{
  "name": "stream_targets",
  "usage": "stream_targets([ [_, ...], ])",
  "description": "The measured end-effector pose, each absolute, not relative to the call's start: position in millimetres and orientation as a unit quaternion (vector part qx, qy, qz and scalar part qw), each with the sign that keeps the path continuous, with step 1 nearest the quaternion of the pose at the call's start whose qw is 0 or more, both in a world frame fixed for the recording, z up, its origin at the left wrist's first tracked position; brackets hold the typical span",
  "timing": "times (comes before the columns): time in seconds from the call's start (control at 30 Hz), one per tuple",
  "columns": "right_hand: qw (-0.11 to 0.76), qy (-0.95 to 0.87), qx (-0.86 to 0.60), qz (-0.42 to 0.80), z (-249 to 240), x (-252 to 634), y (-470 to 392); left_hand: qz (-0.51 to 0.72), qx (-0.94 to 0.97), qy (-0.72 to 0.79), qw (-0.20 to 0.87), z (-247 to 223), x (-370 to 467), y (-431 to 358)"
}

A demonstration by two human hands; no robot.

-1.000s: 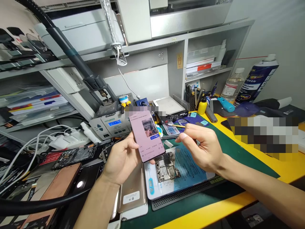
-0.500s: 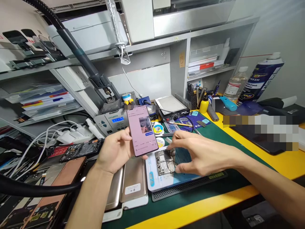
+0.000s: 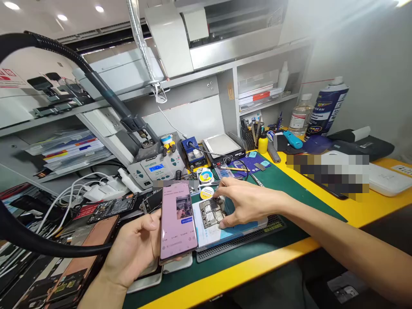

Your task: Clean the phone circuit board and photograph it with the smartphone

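My left hand (image 3: 137,242) is closed around a smartphone (image 3: 177,221), its lit pinkish screen tilted up toward me. On that screen are lines of text and a small photo; the writing is too small to read. My right hand (image 3: 246,204) arches over a phone circuit board (image 3: 210,213), thumb at its near edge and fingertips at its far edge. Beneath the board is a flat white and blue box (image 3: 206,242), resting on a dark perforated mat (image 3: 231,249). Whether the board is lifted off the box I cannot tell.
Several opened phones (image 3: 80,240) crowd the left side. Behind stand a soldering station (image 3: 154,169), a solder spool (image 3: 206,176) and a hot plate (image 3: 222,146). A yellow bottle (image 3: 263,143) and a spray can (image 3: 326,109) stand at right. A black flexible arm (image 3: 106,90) crosses the left.
My left hand has brought the smartphone lower and nearer to me. My right hand stays at the circuit board. The camera view has tilted up and shifted.
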State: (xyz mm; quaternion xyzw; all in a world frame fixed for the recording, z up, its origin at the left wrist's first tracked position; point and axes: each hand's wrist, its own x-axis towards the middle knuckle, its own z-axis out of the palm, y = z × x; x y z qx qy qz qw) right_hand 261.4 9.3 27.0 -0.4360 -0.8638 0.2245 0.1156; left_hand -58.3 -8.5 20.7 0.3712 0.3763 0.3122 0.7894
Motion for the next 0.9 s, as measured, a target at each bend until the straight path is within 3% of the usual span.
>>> stream_targets([
  [0.4,0.121,-0.831,-0.499,0.214,44,296,24,0.298,0.359,0.417,0.78,32,-26,-22],
  [0.67,0.124,-0.829,-0.484,0.253,44,302,27,0.21,0.381,0.457,0.776,38,0,-13],
  [0.9,0.114,-0.809,-0.506,0.275,47,305,24,0.165,0.427,0.536,0.709,51,8,-18],
])
